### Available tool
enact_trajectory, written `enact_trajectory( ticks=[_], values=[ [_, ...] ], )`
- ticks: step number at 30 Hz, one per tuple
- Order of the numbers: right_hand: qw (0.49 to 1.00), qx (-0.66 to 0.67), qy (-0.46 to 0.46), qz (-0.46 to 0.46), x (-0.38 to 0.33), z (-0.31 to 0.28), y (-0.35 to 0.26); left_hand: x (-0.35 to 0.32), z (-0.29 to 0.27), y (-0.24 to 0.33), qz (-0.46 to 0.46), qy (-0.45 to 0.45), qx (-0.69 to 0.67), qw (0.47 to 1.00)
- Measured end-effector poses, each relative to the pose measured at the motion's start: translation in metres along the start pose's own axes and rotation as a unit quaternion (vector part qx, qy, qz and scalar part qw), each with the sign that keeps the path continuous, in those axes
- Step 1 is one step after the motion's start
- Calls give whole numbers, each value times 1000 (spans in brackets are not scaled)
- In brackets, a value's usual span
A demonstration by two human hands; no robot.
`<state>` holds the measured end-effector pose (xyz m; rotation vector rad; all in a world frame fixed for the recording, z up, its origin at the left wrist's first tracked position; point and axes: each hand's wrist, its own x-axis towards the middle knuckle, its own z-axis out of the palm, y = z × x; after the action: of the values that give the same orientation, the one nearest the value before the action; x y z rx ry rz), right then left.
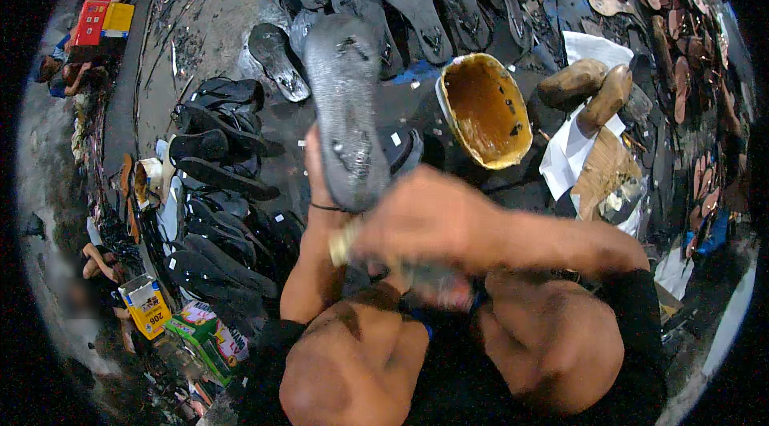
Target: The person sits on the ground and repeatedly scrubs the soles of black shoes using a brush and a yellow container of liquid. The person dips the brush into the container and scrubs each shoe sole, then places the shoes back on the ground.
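My left hand (314,160) is closed round a dark grey sandal sole (344,90), held upright with its wet, shiny face toward me. Most of the fingers are hidden behind it. Just below the sole's heel end, my right hand (428,214) is smeared by motion, its fingers bent inward. A pale yellow piece (343,243) shows at its fingertips; its kind is too blurred to name. Beyond my hands stands a cut-open tub (487,110) with amber, sticky-looking stuff inside and yellow crust on its rim.
Shiny black soles (412,14) lie in rows at the far side. Stacked black sandals (220,162) are at left. Right of the tub are wooden shoe lasts (602,102) on paper; tan soles (681,82) lie farther right. Boxes (210,338) and other people are at the left edge.
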<state>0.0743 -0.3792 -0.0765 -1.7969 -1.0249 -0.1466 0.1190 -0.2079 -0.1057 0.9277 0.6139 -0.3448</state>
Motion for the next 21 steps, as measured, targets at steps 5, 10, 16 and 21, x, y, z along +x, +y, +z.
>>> enact_trajectory(
  ticks=[5, 10, 16, 21],
  values=[
    [942, 57, 228, 238, 13, 12, 37, 34, -55, -10, 236, -174, 177, 940],
    [994, 102, 9, 33, -7, 26, -7, 67, -80, -5, -27, -174, -272, 946],
    [996, -2, -45, 76, 6, 30, 9, 95, -83, 30, 103, -155, -143, 972],
    [964, -45, 56, 256, -41, 27, 18, 158, -60, 35, 76, -7, -7, 997]
  ],
)
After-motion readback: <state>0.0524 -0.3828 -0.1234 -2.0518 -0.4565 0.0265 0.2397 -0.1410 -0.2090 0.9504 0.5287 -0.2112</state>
